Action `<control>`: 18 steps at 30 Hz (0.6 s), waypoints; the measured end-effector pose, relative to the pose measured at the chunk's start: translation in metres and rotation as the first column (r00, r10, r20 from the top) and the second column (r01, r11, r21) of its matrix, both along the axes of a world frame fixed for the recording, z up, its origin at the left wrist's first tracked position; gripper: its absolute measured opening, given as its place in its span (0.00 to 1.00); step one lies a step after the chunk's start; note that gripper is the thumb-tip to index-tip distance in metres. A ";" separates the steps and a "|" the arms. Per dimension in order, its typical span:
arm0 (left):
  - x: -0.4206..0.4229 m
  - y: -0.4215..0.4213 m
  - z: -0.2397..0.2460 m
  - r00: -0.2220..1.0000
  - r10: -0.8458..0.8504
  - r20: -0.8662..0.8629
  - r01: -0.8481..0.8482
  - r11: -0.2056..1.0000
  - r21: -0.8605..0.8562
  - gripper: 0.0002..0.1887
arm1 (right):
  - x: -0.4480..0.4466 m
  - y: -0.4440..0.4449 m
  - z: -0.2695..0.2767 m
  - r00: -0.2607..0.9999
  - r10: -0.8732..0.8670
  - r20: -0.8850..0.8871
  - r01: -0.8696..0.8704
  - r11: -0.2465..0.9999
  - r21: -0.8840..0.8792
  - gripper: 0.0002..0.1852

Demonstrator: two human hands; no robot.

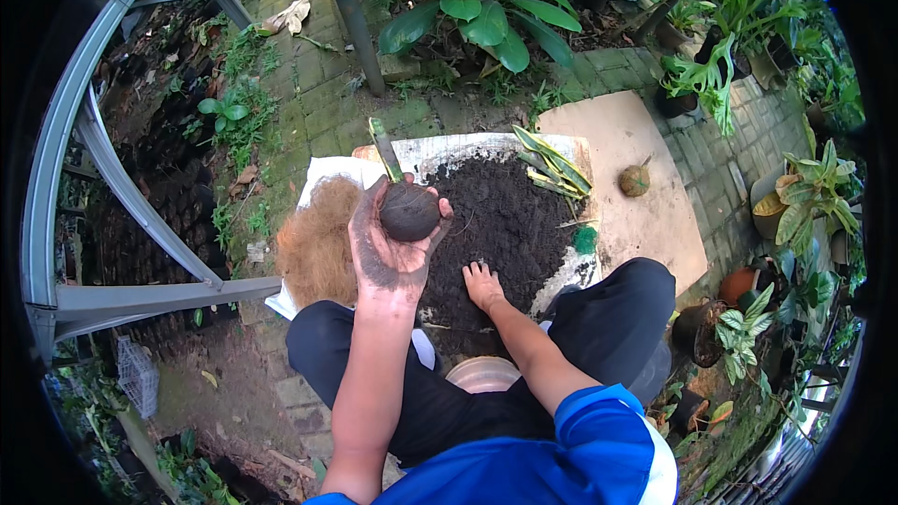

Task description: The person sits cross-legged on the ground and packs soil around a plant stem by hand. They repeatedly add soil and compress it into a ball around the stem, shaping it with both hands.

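Note:
A round ball of dark soil rests in my left hand, whose palm is turned up and smeared with soil. From the ball's top rises a green leaf cutting, cut off at its upper end and leaning left. My right hand lies palm down on the near part of a heap of dark soil, fingers slightly apart. Left of the heap is a mass of brown fibre. Several yellow-edged snake plant leaf pieces lie at the heap's far right.
A finished-looking moss-like ball with green string sits on the cardboard sheet. Green thread lies beside the soil. A metal frame stands at left, potted plants at right. A round tub is between my legs.

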State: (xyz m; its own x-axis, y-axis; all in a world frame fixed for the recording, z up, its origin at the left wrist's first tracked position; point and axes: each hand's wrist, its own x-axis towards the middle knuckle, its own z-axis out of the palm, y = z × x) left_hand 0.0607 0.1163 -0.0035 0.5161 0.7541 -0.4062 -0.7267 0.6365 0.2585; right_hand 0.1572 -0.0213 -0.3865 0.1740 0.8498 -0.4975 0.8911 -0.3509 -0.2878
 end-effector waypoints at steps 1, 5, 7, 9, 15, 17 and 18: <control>0.001 0.001 -0.001 1.000 -0.007 -0.023 0.008 0.999 0.034 0.16 | 0.003 0.003 -0.003 1.000 0.006 0.008 -0.005 0.997 -0.073 0.24; 0.004 0.001 -0.003 0.997 -0.077 0.016 0.075 0.991 0.109 0.23 | 0.022 0.015 -0.006 0.965 -0.247 -0.092 0.243 0.969 -0.053 0.29; 0.007 0.000 -0.004 0.997 -0.072 0.019 0.069 0.987 0.144 0.26 | 0.043 0.021 0.004 0.773 -0.533 -0.344 0.536 0.839 -0.095 0.32; 0.010 0.000 -0.005 0.996 -0.085 0.034 0.081 0.992 0.098 0.28 | 0.060 0.025 0.021 0.426 -0.622 -0.658 0.711 0.679 -0.182 0.27; 0.022 -0.008 -0.002 0.972 -0.209 0.107 0.214 0.976 -0.039 0.27 | 0.090 0.022 0.085 -0.610 -0.372 -0.700 0.533 0.461 -0.709 0.22; 0.029 -0.011 -0.002 0.972 -0.233 0.040 0.236 0.965 -0.115 0.27 | 0.095 0.029 0.106 -0.672 -0.242 -0.700 0.567 0.440 -0.696 0.20; 0.033 -0.013 -0.002 0.968 -0.250 0.016 0.251 0.963 -0.099 0.27 | 0.097 0.033 0.117 -0.697 -0.205 -0.687 0.585 0.390 -0.711 0.20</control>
